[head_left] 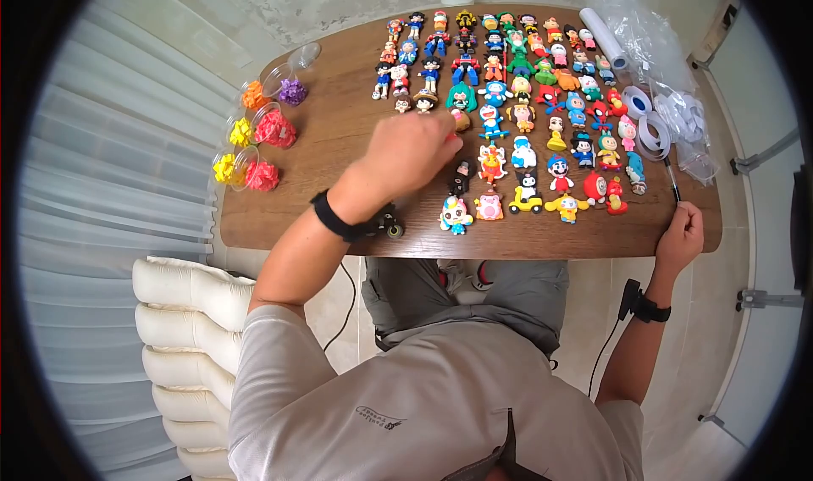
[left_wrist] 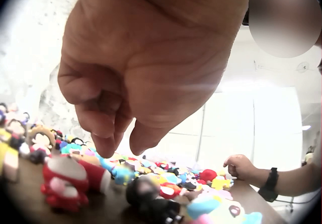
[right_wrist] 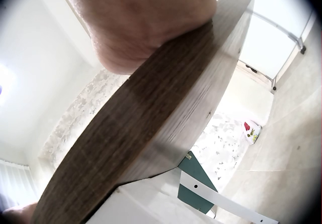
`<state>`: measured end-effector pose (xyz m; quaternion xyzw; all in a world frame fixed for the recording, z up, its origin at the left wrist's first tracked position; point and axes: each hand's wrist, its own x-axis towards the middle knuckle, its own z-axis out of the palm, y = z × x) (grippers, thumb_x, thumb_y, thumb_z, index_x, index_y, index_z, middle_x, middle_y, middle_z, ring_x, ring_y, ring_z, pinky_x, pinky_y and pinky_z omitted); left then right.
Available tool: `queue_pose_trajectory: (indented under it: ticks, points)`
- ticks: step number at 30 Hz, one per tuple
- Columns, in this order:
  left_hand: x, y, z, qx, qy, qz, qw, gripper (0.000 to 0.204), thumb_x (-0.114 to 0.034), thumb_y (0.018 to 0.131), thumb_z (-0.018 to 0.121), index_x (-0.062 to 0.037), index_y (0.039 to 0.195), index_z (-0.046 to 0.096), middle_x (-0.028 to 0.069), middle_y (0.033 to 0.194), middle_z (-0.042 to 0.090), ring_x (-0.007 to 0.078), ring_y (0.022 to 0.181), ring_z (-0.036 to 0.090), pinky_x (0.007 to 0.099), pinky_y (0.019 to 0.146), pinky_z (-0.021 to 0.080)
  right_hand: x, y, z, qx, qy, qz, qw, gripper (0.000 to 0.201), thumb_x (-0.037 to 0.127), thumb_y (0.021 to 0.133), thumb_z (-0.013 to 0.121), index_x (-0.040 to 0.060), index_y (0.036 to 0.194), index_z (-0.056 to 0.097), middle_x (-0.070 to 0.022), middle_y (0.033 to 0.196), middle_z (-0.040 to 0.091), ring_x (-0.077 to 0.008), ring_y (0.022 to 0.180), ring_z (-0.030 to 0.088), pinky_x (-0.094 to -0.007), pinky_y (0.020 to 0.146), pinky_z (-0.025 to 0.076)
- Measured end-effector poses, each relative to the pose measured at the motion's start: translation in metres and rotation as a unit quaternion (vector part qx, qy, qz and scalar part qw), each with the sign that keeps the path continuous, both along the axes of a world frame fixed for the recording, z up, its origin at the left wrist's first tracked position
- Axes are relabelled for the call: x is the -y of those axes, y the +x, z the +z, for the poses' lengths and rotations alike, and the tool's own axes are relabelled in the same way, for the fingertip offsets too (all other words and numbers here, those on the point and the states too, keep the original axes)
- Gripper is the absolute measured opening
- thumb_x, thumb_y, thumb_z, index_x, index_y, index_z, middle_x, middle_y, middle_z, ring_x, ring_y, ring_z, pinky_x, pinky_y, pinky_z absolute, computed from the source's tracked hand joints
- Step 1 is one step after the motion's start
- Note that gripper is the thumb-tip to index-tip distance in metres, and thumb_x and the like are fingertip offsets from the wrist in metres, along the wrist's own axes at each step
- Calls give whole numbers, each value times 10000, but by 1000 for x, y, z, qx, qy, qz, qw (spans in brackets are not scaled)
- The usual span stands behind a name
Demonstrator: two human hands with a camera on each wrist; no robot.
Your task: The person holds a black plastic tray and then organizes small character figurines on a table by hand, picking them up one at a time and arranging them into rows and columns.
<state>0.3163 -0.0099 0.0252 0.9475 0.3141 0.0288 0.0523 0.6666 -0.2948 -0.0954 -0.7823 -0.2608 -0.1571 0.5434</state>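
Note:
My left hand (head_left: 411,151) is over the table among the toy figures, its fingers bent downward. In the left wrist view a gap shows between the thumb and the fingertips (left_wrist: 104,146), with nothing visible in it. Below it stand a red figure (left_wrist: 65,181) beside a red cylinder with a pale end, and a black figure (left_wrist: 151,201). A brown-topped figure (head_left: 460,119) sits just beyond the hand in the head view. My right hand (head_left: 680,237) rests at the table's right front edge, fingers loosely curled, near the end of a slim dark pen-like tool (head_left: 671,180).
Rows of small figures cover the middle and right of the wooden table (head_left: 339,125). Clear cups with coloured paper shreds (head_left: 275,129) stand at the left. Tape rolls (head_left: 653,135), a white roll (head_left: 603,38) and plastic bags (head_left: 656,49) lie at the right.

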Motion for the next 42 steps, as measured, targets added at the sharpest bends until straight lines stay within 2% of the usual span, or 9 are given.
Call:
queue_pose_trajectory:
  ticks: [3, 10, 16, 19, 28, 34, 37, 38, 42]
  points:
    - [-22, 10, 8, 1, 24, 11, 1000, 348, -400, 934, 641, -56, 982, 638, 165, 909, 710, 364, 918, 686, 488, 748, 537, -2, -1, 0, 10, 2, 1, 1000, 150, 149, 965, 641, 9, 928, 680, 69, 691, 451, -34, 649, 402, -217, 586, 347]
    - [-44, 40, -8, -131, 40, 3, 991, 394, -399, 919, 651, -56, 1108, 684, 173, 959, 729, 346, 942, 705, 475, 808, 559, -2, -1, 1, 0, 4, -8, 1000, 159, 157, 962, 643, 6, 924, 677, 70, 691, 440, -38, 648, 393, -221, 581, 341]
    - [-51, 36, -19, -71, 17, -49, 996, 315, -270, 904, 646, -91, 1162, 667, 169, 966, 727, 343, 984, 690, 488, 829, 552, -2, -2, 1, -13, 8, -10, 1000, 153, 147, 965, 638, 4, 928, 677, 71, 691, 435, -39, 643, 387, -225, 574, 338]
    - [-48, 37, -17, -76, 3, -41, 996, 309, -225, 895, 641, -104, 1179, 657, 160, 966, 727, 347, 995, 683, 484, 840, 549, -1, 2, -3, -10, 21, 7, 1000, 149, 144, 967, 636, 5, 930, 678, 71, 691, 435, -40, 645, 386, -226, 576, 340]
    - [-45, 36, -16, -58, -55, -49, 996, 352, -251, 899, 673, -99, 1215, 650, 166, 988, 725, 366, 955, 691, 470, 830, 541, 0, 2, -2, -3, -2, -13, 1000, 161, 159, 967, 638, 8, 926, 677, 67, 687, 440, -44, 644, 395, -232, 580, 353]
    - [-49, 30, -10, -34, -70, -40, 996, 358, -251, 902, 683, -72, 1210, 648, 150, 983, 733, 341, 940, 698, 454, 801, 538, -1, 1, -1, -4, 0, -10, 1000, 167, 166, 966, 639, 8, 925, 676, 65, 687, 444, -46, 644, 397, -235, 580, 357]
    - [-61, 22, 3, -1, -79, -22, 997, 348, -256, 907, 685, -53, 1188, 649, 141, 964, 735, 328, 927, 701, 444, 797, 537, -1, 0, 0, -9, 3, -13, 1000, 168, 166, 965, 642, 7, 930, 679, 64, 687, 447, -45, 646, 397, -233, 582, 358]
    - [-60, 18, 9, -3, -80, -10, 997, 356, -301, 903, 692, -38, 1140, 656, 138, 948, 736, 327, 925, 702, 449, 796, 538, 0, 0, 0, -8, 5, -11, 1000, 167, 166, 965, 642, 6, 932, 679, 65, 688, 448, -45, 646, 397, -233, 583, 358]
    - [-45, 5, 8, -75, -2, 0, 997, 406, -395, 884, 706, -46, 1087, 669, 141, 949, 736, 338, 932, 700, 460, 808, 540, -1, 1, -1, -1, 7, -5, 1000, 165, 163, 966, 642, 6, 939, 683, 66, 690, 450, -42, 650, 400, -229, 587, 358]
